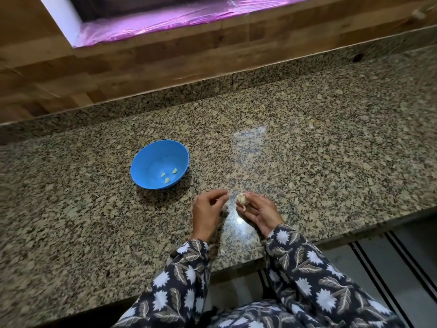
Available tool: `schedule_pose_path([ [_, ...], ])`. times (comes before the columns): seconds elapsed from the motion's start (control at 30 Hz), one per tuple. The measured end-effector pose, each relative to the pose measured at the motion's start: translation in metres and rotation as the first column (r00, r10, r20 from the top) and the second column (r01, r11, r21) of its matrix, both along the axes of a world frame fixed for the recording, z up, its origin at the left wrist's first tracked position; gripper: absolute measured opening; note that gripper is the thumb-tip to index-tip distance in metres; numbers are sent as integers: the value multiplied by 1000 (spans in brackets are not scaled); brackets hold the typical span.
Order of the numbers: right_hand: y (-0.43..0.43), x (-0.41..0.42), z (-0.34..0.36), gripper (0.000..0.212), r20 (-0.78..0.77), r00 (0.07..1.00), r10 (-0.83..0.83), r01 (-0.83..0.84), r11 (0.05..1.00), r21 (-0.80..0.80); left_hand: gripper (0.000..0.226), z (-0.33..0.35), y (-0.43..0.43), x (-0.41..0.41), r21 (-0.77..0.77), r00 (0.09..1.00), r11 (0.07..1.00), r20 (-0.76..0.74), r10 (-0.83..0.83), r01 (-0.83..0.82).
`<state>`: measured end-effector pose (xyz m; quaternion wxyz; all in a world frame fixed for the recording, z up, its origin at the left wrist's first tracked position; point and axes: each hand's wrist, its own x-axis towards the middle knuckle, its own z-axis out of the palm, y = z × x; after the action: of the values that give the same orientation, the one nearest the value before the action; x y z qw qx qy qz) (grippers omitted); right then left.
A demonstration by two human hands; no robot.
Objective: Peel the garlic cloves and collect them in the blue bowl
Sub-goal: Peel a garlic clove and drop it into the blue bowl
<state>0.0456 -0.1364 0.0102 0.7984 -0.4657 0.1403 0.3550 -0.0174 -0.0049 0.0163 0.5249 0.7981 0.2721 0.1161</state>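
A blue bowl [151, 159] stands on the granite counter [307, 150], left of and beyond my hands, with three peeled cloves [168, 175] lying in its bottom. My right hand [260, 213] holds a pale piece of garlic [242, 200] in its fingertips, a strip of skin hanging from it. My left hand [208, 209] sits just left of the garlic, a small gap apart, thumb and fingers pinched together. Whether it holds a bit of skin is too small to tell.
The counter's front edge [236, 263] runs just under my wrists and steps back on the right above a tiled floor. A granite upstand and wooden wall panels close off the back, with a window ledge covered in pink film [153, 22].
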Motion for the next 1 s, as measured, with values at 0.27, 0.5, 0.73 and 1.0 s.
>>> schedule_pose_path([
  [0.27, 0, -4, 1, 15, 11, 998, 55, -55, 998, -32, 16, -2, -15, 7, -165, 997, 985, -50, -63, 54],
  [0.5, -3, 1, 3, 10, 10, 1000, -12, 11, 1000, 7, 15, 11, -11, -1, -755, 977, 636, -34, 208, -162],
  [0.73, -11, 22, -1, 37, 566, 721, 400, 132, 722, -679, 21, 6, 6, -15, -682, 977, 703, -80, 199, -200],
  [1.0, -17, 27, -12, 36, 597, 488, 637, 241, 559, -793, 15, -2, 18, -25, -478, 976, 852, -142, 167, -216],
])
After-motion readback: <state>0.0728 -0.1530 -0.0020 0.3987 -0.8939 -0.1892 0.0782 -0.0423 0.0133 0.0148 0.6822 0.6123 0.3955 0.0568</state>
